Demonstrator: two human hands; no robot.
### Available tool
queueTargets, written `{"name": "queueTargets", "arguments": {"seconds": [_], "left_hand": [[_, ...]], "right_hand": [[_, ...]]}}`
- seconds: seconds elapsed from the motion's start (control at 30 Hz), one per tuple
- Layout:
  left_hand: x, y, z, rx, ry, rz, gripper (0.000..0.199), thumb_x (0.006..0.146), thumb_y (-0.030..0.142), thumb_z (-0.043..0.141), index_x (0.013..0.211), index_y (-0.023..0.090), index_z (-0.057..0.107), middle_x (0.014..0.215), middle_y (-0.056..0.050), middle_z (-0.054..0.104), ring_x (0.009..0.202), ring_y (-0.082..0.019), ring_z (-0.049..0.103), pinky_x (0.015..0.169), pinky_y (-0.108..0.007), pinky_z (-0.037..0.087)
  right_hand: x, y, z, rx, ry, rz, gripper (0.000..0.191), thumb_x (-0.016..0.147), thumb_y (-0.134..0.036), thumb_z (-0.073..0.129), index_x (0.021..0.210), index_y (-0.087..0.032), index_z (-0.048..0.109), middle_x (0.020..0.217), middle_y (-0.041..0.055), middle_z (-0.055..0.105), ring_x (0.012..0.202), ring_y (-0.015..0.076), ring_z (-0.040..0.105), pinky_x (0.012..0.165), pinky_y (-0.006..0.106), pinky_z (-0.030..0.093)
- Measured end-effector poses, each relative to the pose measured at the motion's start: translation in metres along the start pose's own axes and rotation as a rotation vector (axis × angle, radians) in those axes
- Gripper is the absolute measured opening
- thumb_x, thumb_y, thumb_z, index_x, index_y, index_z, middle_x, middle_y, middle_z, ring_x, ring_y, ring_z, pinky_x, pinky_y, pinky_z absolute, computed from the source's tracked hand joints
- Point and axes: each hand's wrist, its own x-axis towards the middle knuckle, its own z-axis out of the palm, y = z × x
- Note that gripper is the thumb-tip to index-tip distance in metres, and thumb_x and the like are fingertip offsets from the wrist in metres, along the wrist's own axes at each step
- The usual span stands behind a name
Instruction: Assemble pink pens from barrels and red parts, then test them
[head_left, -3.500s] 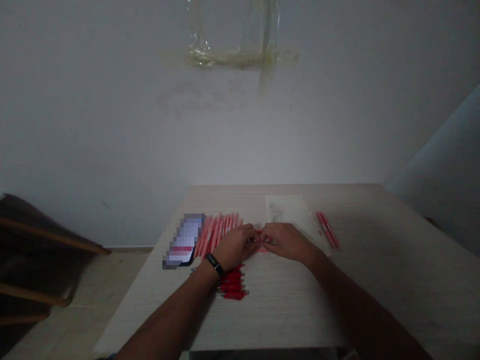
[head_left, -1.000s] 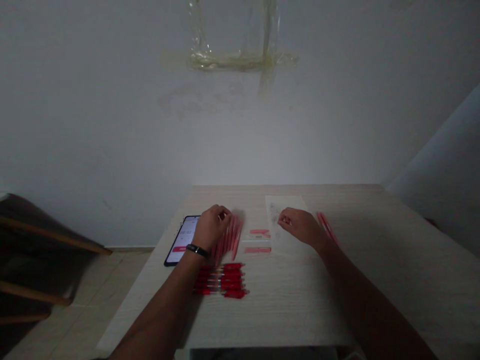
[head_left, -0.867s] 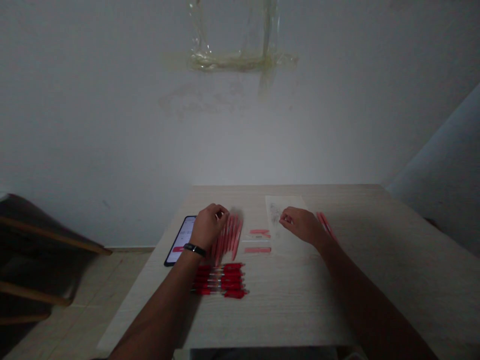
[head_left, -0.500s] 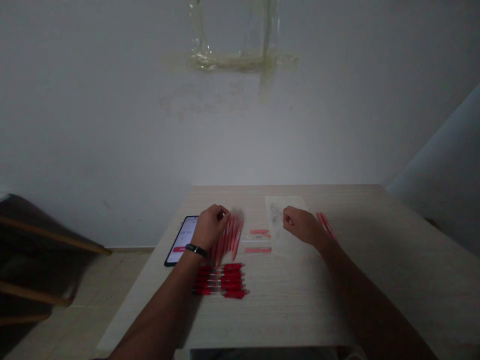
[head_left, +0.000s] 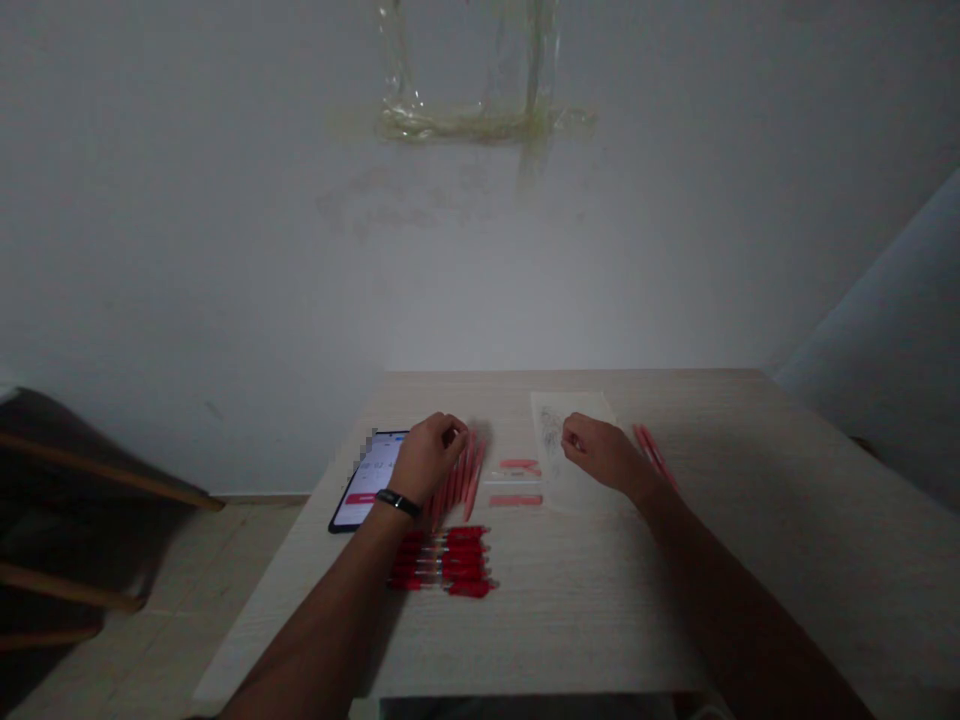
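Note:
My left hand [head_left: 429,455] is closed in a pinch above a row of pink pens [head_left: 471,485], covering part of them. Whatever its fingertips may hold is too small to make out. Over a scribbled sheet of paper [head_left: 581,490], my right hand [head_left: 600,452] is also closed, its fingers curled inward; any thing inside is hidden. Between the hands lie loose pen parts: short pink pieces [head_left: 519,464], a thin clear refill-like stick [head_left: 514,483] and a pink barrel [head_left: 515,500]. Red pens [head_left: 466,562] lie stacked side by side nearer to me.
A phone [head_left: 358,508] with a lit timer screen lies left of my left wrist. More pink pens [head_left: 654,453] rest beyond my right forearm. The pale wooden table [head_left: 570,610] meets a wall behind. Dark furniture with wooden bars [head_left: 67,590] stands at the left.
My left hand has shifted slightly to the right, uncovering more of the phone screen. My right hand has moved a little to the left over the paper. The pens on the table stay put.

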Motion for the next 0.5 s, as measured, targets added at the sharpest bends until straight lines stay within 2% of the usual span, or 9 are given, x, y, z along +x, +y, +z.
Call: {"name": "queueTargets", "arguments": {"seconds": [0.3,0.5], "left_hand": [[-0.004,0.002,0.007,0.005,-0.075,0.068,0.016,0.090,0.029,0.056,0.092,0.021,0.070,0.090,-0.005,0.070,0.081,-0.018,0.062,0.071,-0.028,0.043],[-0.009,0.013,0.013,0.025,-0.160,0.119,0.018,0.091,0.026,0.054,0.088,0.021,0.071,0.091,-0.004,0.070,0.082,-0.017,0.063,0.076,-0.028,0.043]], "right_hand": [[0.001,-0.003,0.004,0.040,-0.047,-0.015,0.009,0.089,-0.016,0.056,0.081,-0.018,0.059,0.083,0.0009,0.062,0.071,0.0119,0.055,0.065,0.022,0.033],[0.000,-0.018,0.013,0.046,-0.122,-0.037,0.008,0.088,-0.016,0.057,0.084,-0.018,0.063,0.085,0.0012,0.064,0.074,0.0124,0.056,0.066,0.022,0.034]]}}
